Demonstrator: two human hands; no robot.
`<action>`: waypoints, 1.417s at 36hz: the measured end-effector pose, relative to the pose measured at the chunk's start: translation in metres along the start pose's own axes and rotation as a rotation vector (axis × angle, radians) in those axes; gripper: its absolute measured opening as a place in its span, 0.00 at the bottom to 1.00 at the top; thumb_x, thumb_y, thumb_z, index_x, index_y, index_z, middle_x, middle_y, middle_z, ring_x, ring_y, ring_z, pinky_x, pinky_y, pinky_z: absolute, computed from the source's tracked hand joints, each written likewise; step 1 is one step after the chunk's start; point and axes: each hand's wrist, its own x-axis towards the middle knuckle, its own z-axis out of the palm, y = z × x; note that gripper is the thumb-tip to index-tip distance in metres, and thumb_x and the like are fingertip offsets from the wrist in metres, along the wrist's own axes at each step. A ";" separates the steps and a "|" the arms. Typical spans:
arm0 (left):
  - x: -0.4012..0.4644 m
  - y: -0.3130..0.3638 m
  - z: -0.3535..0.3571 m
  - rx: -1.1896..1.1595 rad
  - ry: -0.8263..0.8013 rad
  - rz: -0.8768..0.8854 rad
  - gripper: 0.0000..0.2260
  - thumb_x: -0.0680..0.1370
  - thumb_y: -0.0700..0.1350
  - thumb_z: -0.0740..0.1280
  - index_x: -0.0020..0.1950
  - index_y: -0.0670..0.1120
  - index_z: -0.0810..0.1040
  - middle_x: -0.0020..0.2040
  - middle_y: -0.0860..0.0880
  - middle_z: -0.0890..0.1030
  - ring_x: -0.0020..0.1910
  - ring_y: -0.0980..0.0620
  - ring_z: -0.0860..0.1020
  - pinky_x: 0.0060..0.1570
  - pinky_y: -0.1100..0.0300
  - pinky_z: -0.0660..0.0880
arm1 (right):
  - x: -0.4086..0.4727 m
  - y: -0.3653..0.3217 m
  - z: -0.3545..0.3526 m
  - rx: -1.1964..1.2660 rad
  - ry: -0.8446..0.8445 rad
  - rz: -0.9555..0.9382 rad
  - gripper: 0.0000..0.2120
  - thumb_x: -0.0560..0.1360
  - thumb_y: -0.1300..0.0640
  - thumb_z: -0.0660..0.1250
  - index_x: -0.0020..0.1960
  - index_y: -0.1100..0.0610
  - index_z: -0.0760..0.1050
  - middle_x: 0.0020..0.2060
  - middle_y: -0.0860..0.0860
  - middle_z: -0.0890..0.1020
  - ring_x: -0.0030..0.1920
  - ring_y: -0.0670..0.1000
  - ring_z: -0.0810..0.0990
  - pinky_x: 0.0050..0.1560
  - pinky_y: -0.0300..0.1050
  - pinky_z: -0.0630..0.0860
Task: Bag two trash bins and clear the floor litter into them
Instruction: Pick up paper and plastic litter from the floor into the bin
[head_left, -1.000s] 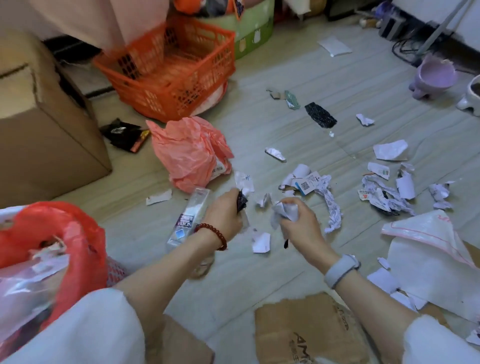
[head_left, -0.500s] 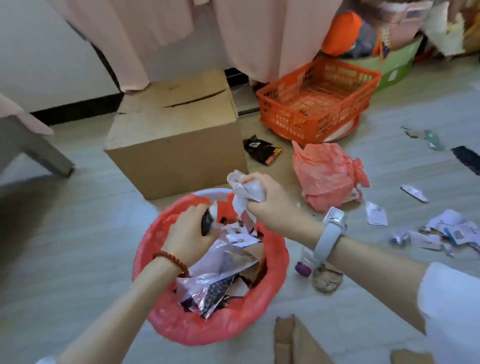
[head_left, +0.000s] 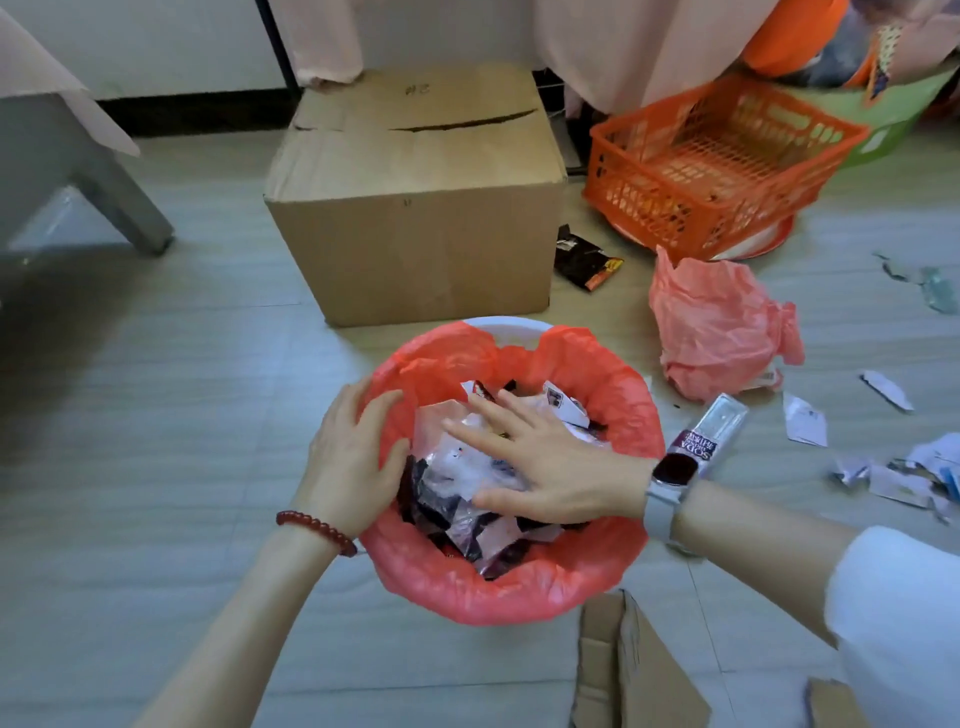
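Now pressing flat on the litter (head_left: 467, 467) inside the bin (head_left: 511, 326) with the right hand (head_left: 545, 467), fingers (head_left: 470, 434) spread straight and holding nothing, palm down on crumpled clear plastic and dark wrappers. Resting over the near-left rim with the left hand (head_left: 353, 457), fingers (head_left: 387, 410) loosely extended and touching the red bag (head_left: 519, 592) that lines the bin, gripping nothing. Sitting under both hands, that lined bin, its white edge showing only at the far side beyond the fingertips. Lying just past the right wrist, a clear bottle (head_left: 711, 431) with a dark label, close beside the bin's right rim. Crumpled farther out beyond the right hand's knuckles, a second red bag (head_left: 719, 322), loose on the floor (head_left: 156, 389) and apart from the bin. Scattered to the right of the right forearm, torn paper scraps (head_left: 805, 423), well clear of the fingers. Standing straight ahead of the fingertips, a closed cardboard box (head_left: 415, 208), with a dark snack wrapper (head_left: 587, 260) at its right corner and an orange crate (head_left: 722, 161) beyond that. Lying near the right elbow, flat cardboard pieces (head_left: 634, 670). Worn on the left wrist, a red bead bracelet (head_left: 317, 525); on the right wrist, a grey watch (head_left: 670, 478).
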 end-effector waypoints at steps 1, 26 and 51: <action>-0.002 -0.001 0.004 -0.010 -0.002 -0.041 0.24 0.70 0.48 0.59 0.64 0.41 0.72 0.66 0.38 0.68 0.67 0.41 0.66 0.65 0.47 0.65 | 0.006 0.000 0.008 -0.113 -0.040 -0.018 0.30 0.73 0.31 0.50 0.71 0.32 0.39 0.75 0.45 0.36 0.74 0.53 0.32 0.70 0.66 0.36; 0.011 0.030 0.030 -0.214 0.297 -0.292 0.23 0.72 0.28 0.56 0.66 0.40 0.71 0.67 0.41 0.69 0.66 0.43 0.68 0.66 0.63 0.60 | 0.015 0.014 -0.010 -0.173 0.027 0.024 0.30 0.73 0.33 0.50 0.73 0.36 0.48 0.76 0.44 0.44 0.75 0.54 0.37 0.70 0.68 0.36; 0.015 0.287 0.250 0.289 -0.767 0.600 0.19 0.77 0.39 0.58 0.68 0.44 0.65 0.65 0.44 0.67 0.63 0.44 0.68 0.60 0.52 0.66 | -0.277 0.223 0.030 0.348 0.665 0.916 0.14 0.76 0.62 0.60 0.59 0.55 0.76 0.53 0.55 0.81 0.50 0.53 0.79 0.56 0.48 0.74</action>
